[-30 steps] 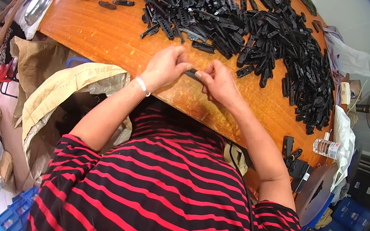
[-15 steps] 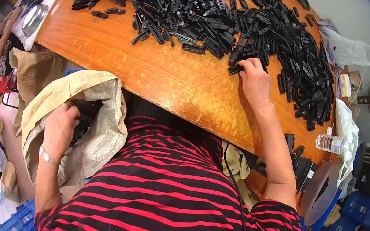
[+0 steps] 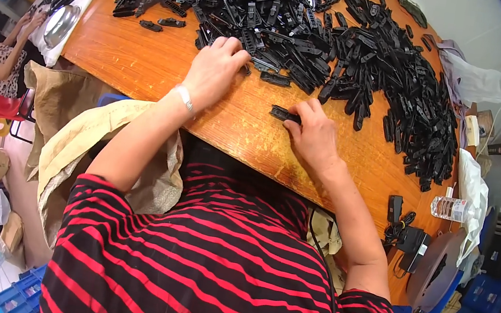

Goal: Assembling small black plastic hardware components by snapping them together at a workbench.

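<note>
Parts pile [image 3: 320,25] on table [image 3: 148,62], bag [image 3: 74,138] below-left.

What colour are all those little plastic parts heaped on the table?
Black; the plastic parts show clearly against the orange wooden table in the head view.

We have only one view, from a fisheye camera worn on the head, looking steeply down and forward over the orange-brown wooden table [image 3: 148,65]. It sits close above the table's near edge; straight lines bend toward the dark round rim, beyond the table's far side.
</note>
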Tool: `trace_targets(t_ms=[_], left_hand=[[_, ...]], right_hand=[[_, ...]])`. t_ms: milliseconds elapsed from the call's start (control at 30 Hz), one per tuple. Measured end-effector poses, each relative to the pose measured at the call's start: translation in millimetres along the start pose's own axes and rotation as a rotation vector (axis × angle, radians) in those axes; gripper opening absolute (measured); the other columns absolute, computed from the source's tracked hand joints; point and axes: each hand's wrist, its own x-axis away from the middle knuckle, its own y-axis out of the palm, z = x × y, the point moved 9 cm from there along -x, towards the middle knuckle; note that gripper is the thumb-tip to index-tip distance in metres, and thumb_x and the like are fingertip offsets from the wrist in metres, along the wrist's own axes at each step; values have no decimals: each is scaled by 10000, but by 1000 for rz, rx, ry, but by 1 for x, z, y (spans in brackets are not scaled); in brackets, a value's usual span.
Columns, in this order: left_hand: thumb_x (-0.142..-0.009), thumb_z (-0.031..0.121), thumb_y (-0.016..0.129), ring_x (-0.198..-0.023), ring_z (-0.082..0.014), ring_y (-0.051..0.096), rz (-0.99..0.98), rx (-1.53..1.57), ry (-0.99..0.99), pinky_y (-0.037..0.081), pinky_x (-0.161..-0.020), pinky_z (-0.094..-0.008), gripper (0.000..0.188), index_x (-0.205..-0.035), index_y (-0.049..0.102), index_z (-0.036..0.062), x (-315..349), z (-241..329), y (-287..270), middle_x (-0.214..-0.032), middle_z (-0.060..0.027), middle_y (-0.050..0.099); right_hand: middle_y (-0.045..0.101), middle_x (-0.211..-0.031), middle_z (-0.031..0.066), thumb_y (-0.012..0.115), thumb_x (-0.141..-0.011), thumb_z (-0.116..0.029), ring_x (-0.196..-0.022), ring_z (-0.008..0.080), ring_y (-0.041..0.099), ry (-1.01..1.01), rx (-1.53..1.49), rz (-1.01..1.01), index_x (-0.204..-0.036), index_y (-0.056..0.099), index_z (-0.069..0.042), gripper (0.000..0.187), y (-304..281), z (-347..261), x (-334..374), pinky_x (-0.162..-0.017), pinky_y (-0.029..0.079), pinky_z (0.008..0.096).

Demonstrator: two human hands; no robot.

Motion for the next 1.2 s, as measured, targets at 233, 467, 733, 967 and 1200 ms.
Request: trace_targets(t_ms=[233,467,733,967,1200], left_hand=[[-738,79,655,-1006,-252,539,-38,-61,74,454,-824,-374,169,-898,605,105,-7,1,19,-975,-66,558],[-742,108,692,-941,-237,583,93,123,174,438,-863,-379,191,-869,549,111,-1,33,-6,-892,-38,574],[-706,126,765,-874,-247,614,61,379,98,463,-812,-370,283,-902,565,87,-12,61,-16,-885,-52,605],[-847,104,731,-685,-55,587,-299,1286,-599,478,-592,-224,177,-959,642,-1,25,19,49,-756,3,627],[-822,136,759,-623,-77,580,-273,1139,-635,477,-560,-237,174,-856,654,1,33,22,64,-707,-21,641]], right_hand=[[600,-928,127,714,-814,-136,-826,346,630,-31,-87,-39,-946,623,-47,183,15,-17,-4,-697,514,417],[657,-835,99,664,-902,-189,-649,211,619,-39,-261,198,-970,634,-10,193,-3,-16,-26,-579,492,318],[635,-734,22,610,-969,-193,-498,55,525,482,-1040,-59,-985,614,-29,165,22,15,-28,-470,454,198],[636,-708,39,593,-976,-184,-481,64,534,607,-1045,-100,-960,594,-12,172,25,26,7,-448,444,201],[615,-648,50,607,-963,-159,-428,76,499,611,-917,-125,-946,546,-10,163,37,33,16,-403,424,220]])
